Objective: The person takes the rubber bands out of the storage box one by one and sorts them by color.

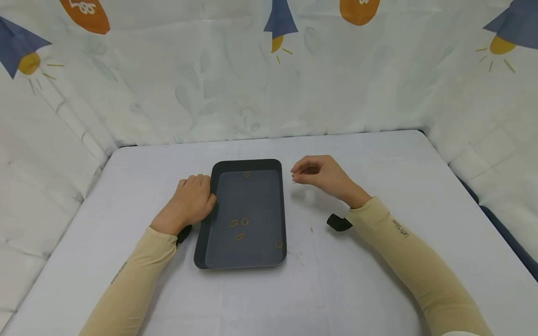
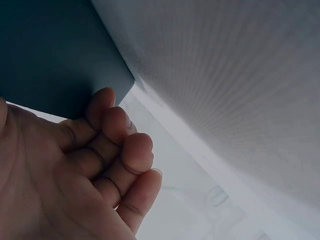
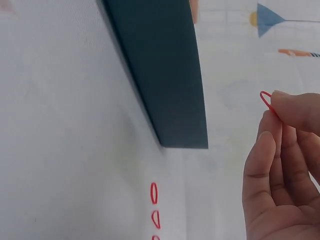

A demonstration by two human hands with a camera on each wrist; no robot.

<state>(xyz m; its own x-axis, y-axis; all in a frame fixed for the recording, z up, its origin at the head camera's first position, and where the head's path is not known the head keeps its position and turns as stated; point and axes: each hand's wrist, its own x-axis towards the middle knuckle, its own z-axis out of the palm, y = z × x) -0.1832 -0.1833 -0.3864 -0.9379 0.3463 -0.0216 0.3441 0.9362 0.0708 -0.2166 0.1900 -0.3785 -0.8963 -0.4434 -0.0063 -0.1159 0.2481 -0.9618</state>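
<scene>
My left hand holds the left rim of a dark grey tray, thumb at the rim. In the left wrist view, its bent fingers lie against the tray's outer wall. Just off the tray's right side, my right hand is raised and pinches a small thin rubber band between thumb and fingertips; this loop looks red in the right wrist view. Inside the tray lie several thin yellow-orange loops, among them one loop near the far end and another loop at the near right corner.
A white cloth covers the table under the tray. Red loop shapes show beyond the tray's corner in the right wrist view. Patterned curtains hang behind the table and at both sides. Black wrist devices sit below the sleeves.
</scene>
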